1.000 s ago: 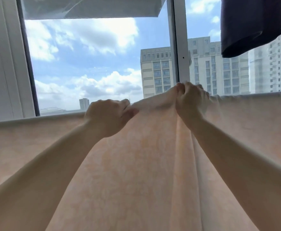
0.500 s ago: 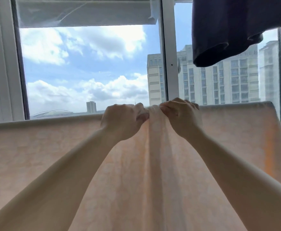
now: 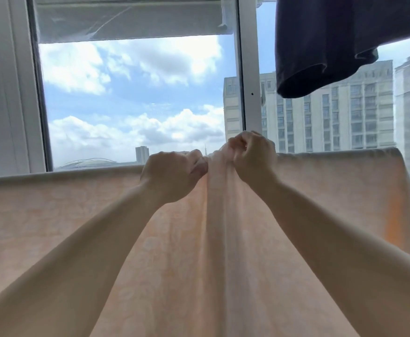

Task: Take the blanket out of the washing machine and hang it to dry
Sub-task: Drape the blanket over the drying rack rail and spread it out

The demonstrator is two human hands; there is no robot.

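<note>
Both arms stretched forward and up, left hand [image 3: 175, 175] and right hand [image 3: 253, 158] fisted close together, each pinching the blanket [image 3: 218, 239] top edge.

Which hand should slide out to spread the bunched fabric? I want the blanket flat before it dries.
Probably the left hand. Both hands grip the gathered fold at the blanket's top edge, but the right hand already sits near the blanket's right corner, while a longer stretch lies leftward.

blanket [image 3: 53, 215]: pale peach, faint floral print
hanging garment [image 3: 325, 45]: dark navy
window frame [image 3: 247, 69]: white
roller blind [image 3: 126, 20]: grey-white
</note>
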